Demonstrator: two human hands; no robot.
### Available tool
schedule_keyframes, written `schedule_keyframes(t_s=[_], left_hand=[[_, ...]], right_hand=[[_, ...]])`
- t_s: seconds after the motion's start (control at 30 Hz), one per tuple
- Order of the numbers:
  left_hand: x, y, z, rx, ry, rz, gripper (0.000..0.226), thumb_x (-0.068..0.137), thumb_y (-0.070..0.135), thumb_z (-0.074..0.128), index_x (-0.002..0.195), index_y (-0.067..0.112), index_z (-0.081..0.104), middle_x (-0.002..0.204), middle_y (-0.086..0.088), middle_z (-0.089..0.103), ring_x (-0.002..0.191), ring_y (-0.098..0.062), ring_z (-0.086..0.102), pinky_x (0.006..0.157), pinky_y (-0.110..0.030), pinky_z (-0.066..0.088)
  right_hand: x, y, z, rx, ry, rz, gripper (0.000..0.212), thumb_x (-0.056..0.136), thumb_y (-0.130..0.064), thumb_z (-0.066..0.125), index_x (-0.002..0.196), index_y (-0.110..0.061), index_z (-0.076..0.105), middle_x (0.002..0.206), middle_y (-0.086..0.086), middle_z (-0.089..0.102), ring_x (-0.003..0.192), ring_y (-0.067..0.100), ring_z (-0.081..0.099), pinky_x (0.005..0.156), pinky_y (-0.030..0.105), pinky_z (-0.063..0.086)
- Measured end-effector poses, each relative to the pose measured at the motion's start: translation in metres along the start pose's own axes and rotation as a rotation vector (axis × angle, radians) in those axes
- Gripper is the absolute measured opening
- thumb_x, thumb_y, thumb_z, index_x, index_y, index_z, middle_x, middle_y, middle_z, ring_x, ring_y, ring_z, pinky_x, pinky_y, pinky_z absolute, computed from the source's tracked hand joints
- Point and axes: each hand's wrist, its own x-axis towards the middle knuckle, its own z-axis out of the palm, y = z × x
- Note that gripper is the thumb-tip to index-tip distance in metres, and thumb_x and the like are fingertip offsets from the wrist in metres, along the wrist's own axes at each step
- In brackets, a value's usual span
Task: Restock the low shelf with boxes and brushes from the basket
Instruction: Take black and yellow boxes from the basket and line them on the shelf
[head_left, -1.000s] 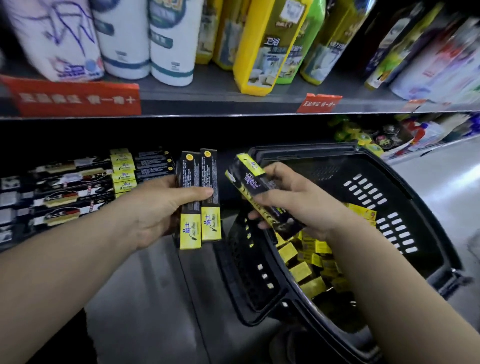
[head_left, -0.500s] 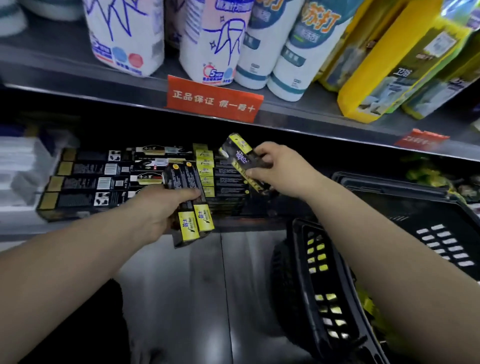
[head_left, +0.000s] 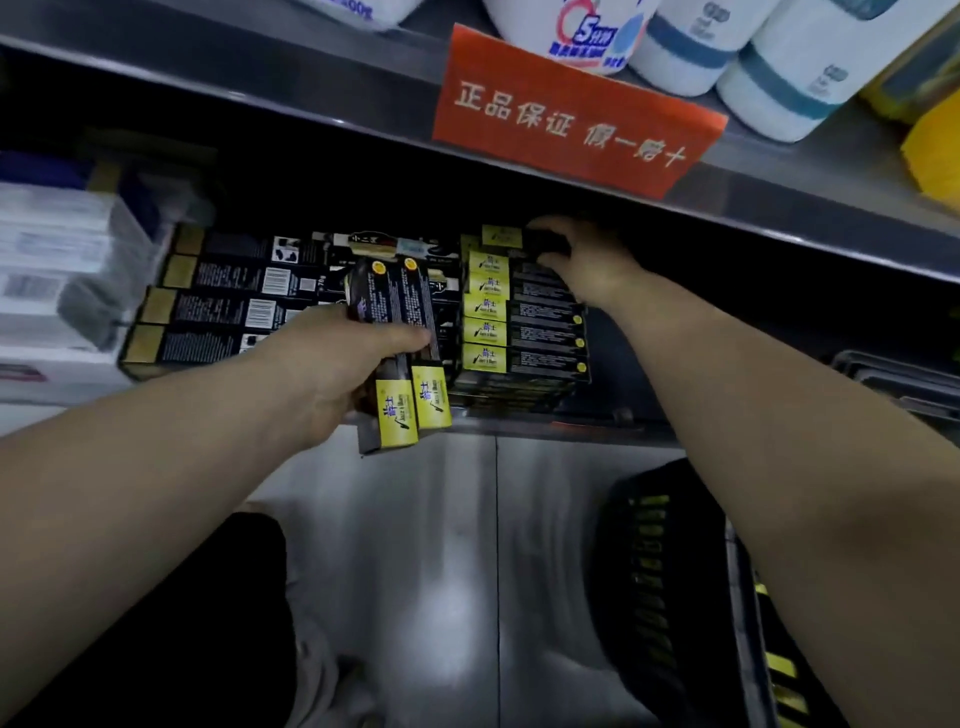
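Gripping a bundle of slim boxes (head_left: 400, 332) across their middle, the left hand (head_left: 332, 369) hovers at the front lip of the low shelf (head_left: 561, 423), while the right hand (head_left: 587, 260) pinches one box (head_left: 501, 236) at the back of the stack (head_left: 524, 332). Light, stiff, smooth card likely slides, so hold the long sides; headroom under the upper shelf (head_left: 311, 104) looks tight.

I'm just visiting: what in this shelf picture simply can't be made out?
All in the head view:
- The top box under the right hand: its far end is covered by fingers and the shadow of the upper shelf.
- The held boxes in the left hand: the hand hides how many.
- The basket: cut by the frame edge and the right arm; contents mostly hidden.
- White packs at left: blurred, print unreadable.
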Motion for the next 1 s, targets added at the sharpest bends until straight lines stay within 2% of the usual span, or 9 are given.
schedule_keyframes(t_s=[0.2,0.4,0.53,0.6,0.67,0.73,0.83,0.93,1.0], left_hand=[[0.008,-0.004,0.004,-0.044,0.007,0.020,0.013,0.079,0.009,0.069,0.088,0.015,0.062,0.085,-0.007,0.069,0.071,-0.023,0.064,0.067,-0.041,0.056],[0.010,-0.005,0.007,-0.064,0.008,0.026,0.017,0.078,0.009,0.070,0.090,0.015,0.060,0.089,-0.007,0.069,0.078,-0.024,0.065,0.070,-0.042,0.055],[0.010,-0.002,0.008,-0.077,-0.014,0.014,0.023,0.078,0.012,0.071,0.099,0.015,0.061,0.089,-0.006,0.070,0.075,-0.023,0.066,0.066,-0.039,0.057],[0.009,0.000,0.009,-0.097,-0.034,0.015,0.023,0.078,0.011,0.070,0.099,0.015,0.063,0.086,-0.005,0.070,0.069,-0.019,0.066,0.057,-0.033,0.056],[0.007,0.002,0.010,-0.107,-0.075,0.016,0.022,0.078,0.011,0.070,0.099,0.016,0.065,0.085,-0.004,0.072,0.068,-0.018,0.067,0.057,-0.031,0.055],[0.004,0.005,0.010,-0.115,-0.135,0.021,0.028,0.073,0.013,0.071,0.100,0.016,0.067,0.086,-0.003,0.074,0.072,-0.017,0.069,0.060,-0.030,0.054],[-0.001,0.009,0.011,-0.120,-0.230,0.033,0.047,0.061,0.019,0.072,0.108,0.017,0.067,0.095,-0.003,0.074,0.081,-0.017,0.071,0.058,-0.028,0.056],[-0.002,0.009,0.012,-0.101,-0.201,0.043,0.044,0.064,0.020,0.073,0.107,0.018,0.066,0.097,-0.002,0.074,0.086,-0.018,0.071,0.061,-0.029,0.056],[0.001,0.007,0.009,-0.085,-0.090,0.036,0.029,0.073,0.016,0.073,0.101,0.018,0.065,0.097,-0.003,0.071,0.094,-0.021,0.066,0.076,-0.036,0.054]], right_hand=[[0.006,0.012,0.012,0.101,-0.140,0.000,0.040,0.102,-0.029,0.036,0.142,-0.032,0.037,0.145,0.007,0.041,0.127,0.026,0.044,0.090,0.023,0.035],[0.000,0.007,0.011,0.153,-0.144,0.011,0.041,0.102,-0.025,0.037,0.142,-0.030,0.036,0.145,0.007,0.042,0.126,0.025,0.045,0.092,0.023,0.037],[-0.011,-0.012,-0.002,0.087,-0.085,0.041,0.049,0.098,-0.012,0.041,0.144,-0.027,0.030,0.147,0.006,0.038,0.099,0.020,0.057,0.073,0.020,0.044],[-0.022,-0.032,-0.012,0.192,-0.123,-0.014,0.052,0.094,-0.007,0.043,0.141,-0.027,0.033,0.144,0.004,0.039,0.087,0.016,0.058,0.064,0.019,0.047],[-0.038,-0.054,-0.019,0.407,-0.281,-0.096,0.050,0.092,-0.008,0.045,0.138,-0.027,0.037,0.136,0.002,0.044,0.112,0.018,0.053,0.081,0.022,0.045],[-0.055,-0.070,-0.023,0.642,-0.494,-0.108,0.048,0.092,-0.015,0.048,0.136,-0.032,0.039,0.131,-0.001,0.048,0.119,0.016,0.048,0.093,0.025,0.043],[-0.072,-0.075,-0.026,0.862,-0.670,-0.054,0.047,0.093,-0.020,0.055,0.136,-0.032,0.040,0.126,-0.001,0.057,0.113,0.024,0.059,0.088,0.033,0.054],[-0.076,-0.062,-0.030,0.924,-0.625,0.051,0.057,0.087,-0.020,0.061,0.140,-0.026,0.038,0.122,0.003,0.061,0.099,0.025,0.066,0.081,0.031,0.057],[-0.073,-0.048,-0.032,0.985,-0.490,0.164,0.042,0.088,-0.024,0.061,0.127,-0.021,0.049,0.116,0.005,0.062,0.089,0.022,0.068,0.074,0.027,0.057]])
